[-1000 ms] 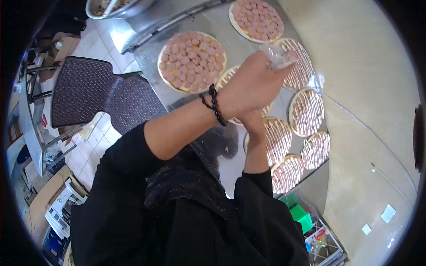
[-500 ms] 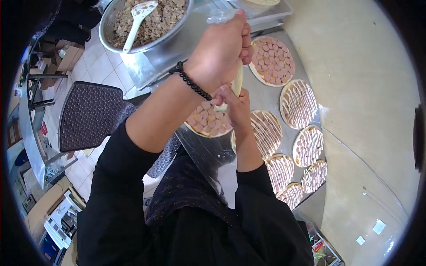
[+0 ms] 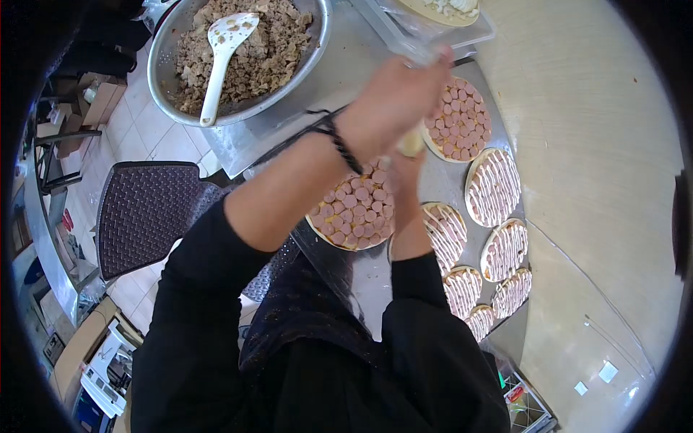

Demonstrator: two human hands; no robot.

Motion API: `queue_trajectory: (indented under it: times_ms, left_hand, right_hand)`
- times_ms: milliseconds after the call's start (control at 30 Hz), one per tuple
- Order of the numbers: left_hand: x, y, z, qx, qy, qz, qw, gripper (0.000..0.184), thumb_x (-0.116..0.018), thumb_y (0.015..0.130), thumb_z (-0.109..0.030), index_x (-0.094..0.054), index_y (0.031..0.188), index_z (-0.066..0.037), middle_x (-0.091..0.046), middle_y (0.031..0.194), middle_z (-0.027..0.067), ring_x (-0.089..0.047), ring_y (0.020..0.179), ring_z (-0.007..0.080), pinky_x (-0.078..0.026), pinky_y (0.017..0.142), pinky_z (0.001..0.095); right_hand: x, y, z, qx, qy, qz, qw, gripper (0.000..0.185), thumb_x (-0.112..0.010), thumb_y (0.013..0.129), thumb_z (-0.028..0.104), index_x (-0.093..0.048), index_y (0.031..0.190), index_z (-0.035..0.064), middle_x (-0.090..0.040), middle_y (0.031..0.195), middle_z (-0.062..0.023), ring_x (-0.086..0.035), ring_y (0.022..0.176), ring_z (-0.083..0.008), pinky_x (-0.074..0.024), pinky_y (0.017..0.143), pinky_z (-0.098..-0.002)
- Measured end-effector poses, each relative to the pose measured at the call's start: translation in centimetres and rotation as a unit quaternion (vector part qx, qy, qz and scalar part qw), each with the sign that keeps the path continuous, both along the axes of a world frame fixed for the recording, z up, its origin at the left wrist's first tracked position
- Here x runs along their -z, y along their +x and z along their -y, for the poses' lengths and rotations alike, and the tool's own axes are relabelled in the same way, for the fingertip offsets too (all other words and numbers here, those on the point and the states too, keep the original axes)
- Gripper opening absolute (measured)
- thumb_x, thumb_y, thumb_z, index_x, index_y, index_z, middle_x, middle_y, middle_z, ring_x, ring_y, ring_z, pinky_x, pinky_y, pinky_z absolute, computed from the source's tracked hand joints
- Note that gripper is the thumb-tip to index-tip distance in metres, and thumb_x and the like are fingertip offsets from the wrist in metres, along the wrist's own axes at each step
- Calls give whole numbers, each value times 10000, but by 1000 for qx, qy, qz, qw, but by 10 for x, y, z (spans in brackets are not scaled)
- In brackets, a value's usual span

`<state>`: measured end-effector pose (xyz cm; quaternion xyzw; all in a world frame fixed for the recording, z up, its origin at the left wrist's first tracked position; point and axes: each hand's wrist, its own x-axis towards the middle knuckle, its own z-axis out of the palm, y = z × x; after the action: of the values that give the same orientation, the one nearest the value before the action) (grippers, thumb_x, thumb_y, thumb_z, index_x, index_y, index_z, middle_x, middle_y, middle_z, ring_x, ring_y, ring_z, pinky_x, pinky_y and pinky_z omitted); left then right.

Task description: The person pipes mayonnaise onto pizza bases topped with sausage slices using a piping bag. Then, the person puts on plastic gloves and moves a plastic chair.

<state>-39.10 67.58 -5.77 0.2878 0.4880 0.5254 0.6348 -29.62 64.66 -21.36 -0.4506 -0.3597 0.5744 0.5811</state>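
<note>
My left hand (image 3: 401, 97), blurred, is closed around the gathered top of a piping bag. Lower down, my right hand (image 3: 406, 177) wraps the pale, filled part of the piping bag (image 3: 412, 142); its tip is hidden. Both hands are above a metal tray (image 3: 372, 281). Beside my right hand lies a pizza topped with sausage slices (image 3: 350, 213), without white stripes on its visible part. Another sausage pizza (image 3: 456, 119) lies beyond my hands. Several pizzas striped with white sauce, including a near one (image 3: 444, 234) and a far one (image 3: 493, 186), lie to the right.
A large metal bowl (image 3: 323, 61) of cooked minced meat stands at the upper left, with a white spoon (image 3: 219, 79) in it. At the top right is a clear plastic container (image 3: 485, 32). A brown woven chair (image 3: 148, 216) stands left; a pale wall (image 3: 592, 166) borders the right.
The view has shifted, so the bowl and pizzas appear lower. Both hands have moved right with the piping bag, uncovering more of the near sausage pizza.
</note>
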Motion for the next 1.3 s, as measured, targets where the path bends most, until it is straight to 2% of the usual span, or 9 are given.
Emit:
queue_trajectory:
  times_ms: [433, 567, 667, 867, 933, 1033, 1067, 1133, 1300]
  left_hand:
    - [10, 21, 15, 114, 92, -33, 989, 376, -423, 829, -333, -441, 568, -63, -424, 516, 6, -396, 495, 103, -337, 506, 225]
    - [22, -16, 11, -2, 68, -98, 993, 380, -412, 832, -322, -440, 552, -66, -418, 495, 3, -426, 509, 111, -352, 551, 234]
    - [17, -20, 15, -21, 85, -75, 993, 462, -460, 776, -423, -549, 605, -4, -505, 513, 72, -461, 474, 118, -390, 471, 273]
    - [7, 15, 36, 109, 90, -121, 982, 407, -418, 823, -354, -523, 597, -32, -507, 545, 31, -459, 545, 98, -365, 534, 252]
    - [14, -10, 32, 30, 36, -176, 983, 398, -407, 830, -332, -526, 599, -30, -508, 556, 33, -447, 538, 100, -367, 539, 253]
    - [14, -17, 31, -13, 81, -133, 988, 490, -398, 800, -436, -545, 577, -25, -488, 488, 70, -467, 454, 142, -394, 480, 271]
    - [3, -5, 39, 73, -8, -261, 963, 395, -395, 833, -329, -543, 612, -37, -504, 555, 22, -436, 519, 97, -371, 543, 238]
    - [3, 24, 51, 121, 13, -226, 966, 400, -397, 831, -339, -541, 610, -38, -504, 556, 23, -443, 525, 99, -371, 548, 235]
    - [4, 0, 47, 98, 62, -213, 970, 433, -412, 818, -391, -530, 605, -33, -494, 548, 21, -438, 525, 103, -368, 549, 231]
  right_hand:
    - [37, 51, 8, -84, 58, 23, 994, 343, -555, 681, -7, -442, 1004, -5, -531, 906, -71, -550, 755, -164, -472, 632, -265]
    - [40, 3, 26, -9, -137, 159, 978, 291, -582, 673, 12, -485, 948, 10, -534, 872, -41, -537, 716, -129, -468, 606, -255]
    - [40, -25, 36, 3, 17, 253, 967, 227, -572, 703, 50, -512, 919, 14, -546, 825, -28, -536, 741, -120, -468, 607, -256]
    - [32, 49, 28, -53, -28, 45, 997, 321, -581, 686, 54, -475, 985, 6, -542, 896, -48, -541, 811, -162, -459, 666, -267]
    - [34, -18, 45, 0, -51, 275, 960, 343, -584, 687, 76, -467, 1001, 0, -543, 911, -53, -546, 804, -185, -453, 679, -263]
    - [10, -24, 49, -95, -45, 159, 982, 263, -577, 682, 135, -498, 890, -6, -546, 847, -85, -511, 829, -180, -412, 697, -285]
    - [57, 22, 50, -92, 148, 562, 808, 413, -608, 663, 67, -435, 1032, -1, -526, 947, -59, -547, 800, -193, -453, 674, -264]
    - [9, 65, 35, -63, -65, 36, 995, 427, -619, 638, 36, -440, 1023, -2, -528, 942, -55, -546, 797, -180, -458, 658, -272]
    - [19, -6, 57, -85, -19, 94, 992, 422, -608, 620, 7, -446, 1011, 4, -529, 927, -58, -546, 792, -181, -462, 648, -280]
